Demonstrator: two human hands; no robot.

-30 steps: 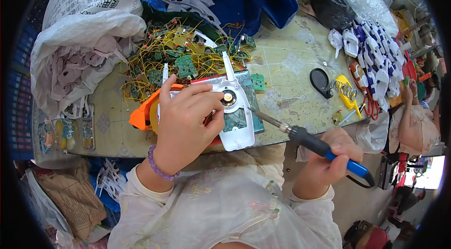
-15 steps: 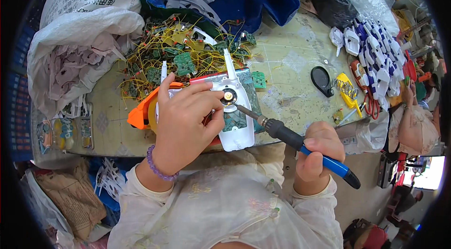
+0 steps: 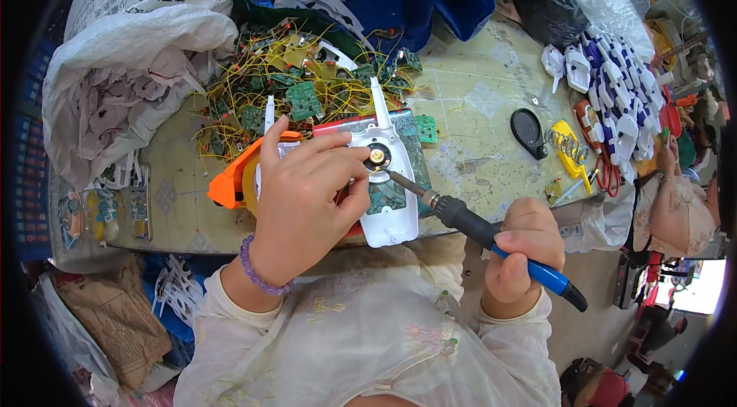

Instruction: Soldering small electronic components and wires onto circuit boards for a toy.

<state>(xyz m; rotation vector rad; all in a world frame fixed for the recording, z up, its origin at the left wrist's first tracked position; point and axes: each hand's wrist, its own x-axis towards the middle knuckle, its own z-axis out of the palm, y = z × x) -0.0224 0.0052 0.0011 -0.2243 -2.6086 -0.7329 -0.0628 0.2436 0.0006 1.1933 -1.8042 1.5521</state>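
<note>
The white housing (image 3: 393, 229) lies on a red-edged slab (image 3: 418, 165) atop the surface (image 3: 476, 165), the left hand (image 3: 307, 188) at its round speaker (image 3: 378, 156) — fingers pinching or resting, I cannot tell. Fingers of the right hand (image 3: 526, 253) clasp a soldering iron (image 3: 470, 223) — a slip could scorch housing or skin.

I count two hands here, one left hand (image 3: 311, 192) and one right hand (image 3: 526, 253). There is one soldering iron (image 3: 470, 224), one string of purple beads (image 3: 247, 263) and one orange tape holder (image 3: 224, 189). I see one spring (image 3: 566, 146), one black dish (image 3: 526, 129) and one pair of red scissors (image 3: 609, 177). One green board (image 3: 426, 129) lies alone, but the boards in the wire pile (image 3: 303, 101) are too many to count. So are the purple and white parts (image 3: 620, 96).
</note>
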